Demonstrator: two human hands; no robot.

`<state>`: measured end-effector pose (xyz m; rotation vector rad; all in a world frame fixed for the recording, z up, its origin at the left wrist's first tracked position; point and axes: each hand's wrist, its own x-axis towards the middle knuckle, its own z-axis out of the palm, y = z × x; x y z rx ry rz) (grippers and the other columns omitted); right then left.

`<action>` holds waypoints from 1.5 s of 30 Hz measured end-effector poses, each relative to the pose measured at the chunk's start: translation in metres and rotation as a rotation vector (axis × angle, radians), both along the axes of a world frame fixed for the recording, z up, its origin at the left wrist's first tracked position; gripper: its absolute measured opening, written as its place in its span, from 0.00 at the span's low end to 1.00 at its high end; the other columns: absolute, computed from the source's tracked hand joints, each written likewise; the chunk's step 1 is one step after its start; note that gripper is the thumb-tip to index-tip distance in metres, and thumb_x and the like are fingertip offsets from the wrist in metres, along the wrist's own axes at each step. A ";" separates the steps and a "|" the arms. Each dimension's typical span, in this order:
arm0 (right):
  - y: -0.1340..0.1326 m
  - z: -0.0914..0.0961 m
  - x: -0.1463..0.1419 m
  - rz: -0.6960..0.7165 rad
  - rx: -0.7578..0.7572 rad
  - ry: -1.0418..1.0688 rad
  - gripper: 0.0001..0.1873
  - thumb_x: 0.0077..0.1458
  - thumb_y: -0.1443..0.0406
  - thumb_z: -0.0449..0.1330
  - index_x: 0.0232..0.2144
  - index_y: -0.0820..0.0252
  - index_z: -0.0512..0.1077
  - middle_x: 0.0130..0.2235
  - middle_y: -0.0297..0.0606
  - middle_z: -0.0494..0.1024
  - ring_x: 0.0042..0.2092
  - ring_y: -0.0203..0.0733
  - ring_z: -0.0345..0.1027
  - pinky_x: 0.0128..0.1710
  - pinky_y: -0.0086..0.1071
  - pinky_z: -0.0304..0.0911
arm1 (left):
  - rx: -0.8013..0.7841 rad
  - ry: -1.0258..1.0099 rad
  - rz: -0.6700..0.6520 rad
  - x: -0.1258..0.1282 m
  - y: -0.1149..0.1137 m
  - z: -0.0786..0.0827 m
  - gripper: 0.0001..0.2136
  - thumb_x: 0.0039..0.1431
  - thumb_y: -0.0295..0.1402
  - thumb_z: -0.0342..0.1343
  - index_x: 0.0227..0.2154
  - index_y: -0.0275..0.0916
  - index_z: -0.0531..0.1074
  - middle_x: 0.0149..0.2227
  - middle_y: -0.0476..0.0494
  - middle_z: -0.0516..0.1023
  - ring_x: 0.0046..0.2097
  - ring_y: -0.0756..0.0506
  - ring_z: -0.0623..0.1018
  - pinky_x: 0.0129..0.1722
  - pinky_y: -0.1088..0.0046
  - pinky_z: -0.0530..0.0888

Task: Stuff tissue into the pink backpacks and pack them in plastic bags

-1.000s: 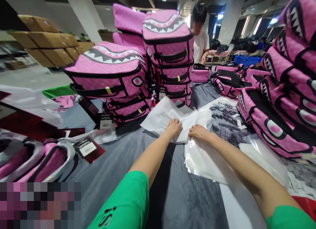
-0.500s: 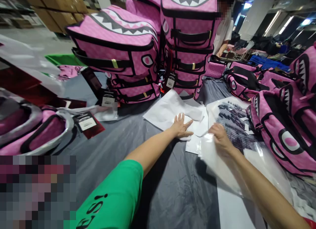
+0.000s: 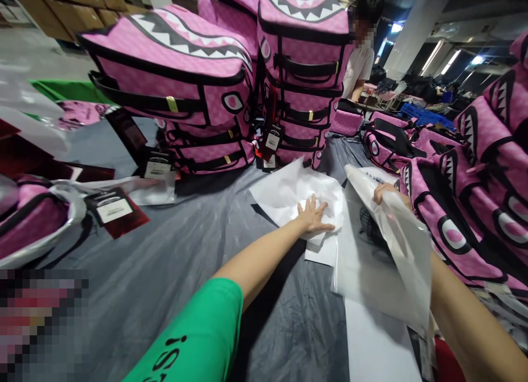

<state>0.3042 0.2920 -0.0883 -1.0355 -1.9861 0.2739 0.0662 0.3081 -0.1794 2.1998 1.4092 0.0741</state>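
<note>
My left hand (image 3: 314,216) lies with fingers spread on crumpled white paper (image 3: 280,192) at the middle of the grey-covered table (image 3: 231,244). To its right, my right hand (image 3: 390,195) is closed on a clear plastic bag (image 3: 406,250), whose upper edge is lifted and folded over. The bag partly hides the fingers. Dark print shows through the plastic. Beneath the bag, a white sheet (image 3: 379,338) runs toward the near edge.
Stacked pink bags with shark-teeth prints (image 3: 305,68) stand at the back. More pink bags (image 3: 457,228) lie on the right. Hang tags (image 3: 113,209) and a plastic-wrapped pink bag (image 3: 33,211) are on the left. A person (image 3: 358,68) stands behind the stack.
My right hand has lifted the plastic bag's edge and moved it right and away from me. My left hand stays on the white paper, which is more crumpled. The view has shifted slightly right.
</note>
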 end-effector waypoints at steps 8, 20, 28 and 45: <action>-0.012 -0.010 -0.019 0.092 -0.006 -0.009 0.16 0.61 0.58 0.55 0.22 0.53 0.65 0.27 0.36 0.68 0.33 0.46 0.63 0.40 0.42 0.60 | 0.229 0.152 0.043 0.011 -0.011 -0.021 0.41 0.59 0.57 0.55 0.70 0.43 0.53 0.74 0.26 0.33 0.72 0.18 0.37 0.63 0.27 0.46; -0.034 -0.048 -0.061 0.273 -0.305 -1.323 0.19 0.57 0.72 0.59 0.51 0.60 0.72 0.40 0.44 0.78 0.42 0.48 0.70 0.44 0.38 0.55 | 0.363 0.104 -0.021 -0.006 0.004 -0.039 0.27 0.68 0.38 0.49 0.69 0.51 0.56 0.74 0.40 0.46 0.74 0.31 0.47 0.69 0.40 0.49; -0.030 -0.053 -0.060 0.508 -0.064 -1.234 0.09 0.56 0.73 0.58 0.37 0.59 0.75 0.45 0.44 0.76 0.47 0.48 0.66 0.52 0.41 0.55 | 0.388 0.070 -0.020 -0.007 0.002 -0.041 0.28 0.68 0.37 0.49 0.70 0.54 0.53 0.74 0.42 0.48 0.73 0.31 0.49 0.68 0.40 0.50; -0.027 0.081 0.048 0.281 -0.016 -0.788 0.02 0.52 0.64 0.58 0.29 0.56 0.69 0.30 0.34 0.76 0.35 0.43 0.70 0.52 0.41 0.56 | 0.288 0.061 -0.056 0.041 -0.040 -0.001 0.25 0.68 0.43 0.46 0.67 0.51 0.61 0.73 0.36 0.51 0.72 0.25 0.51 0.64 0.32 0.52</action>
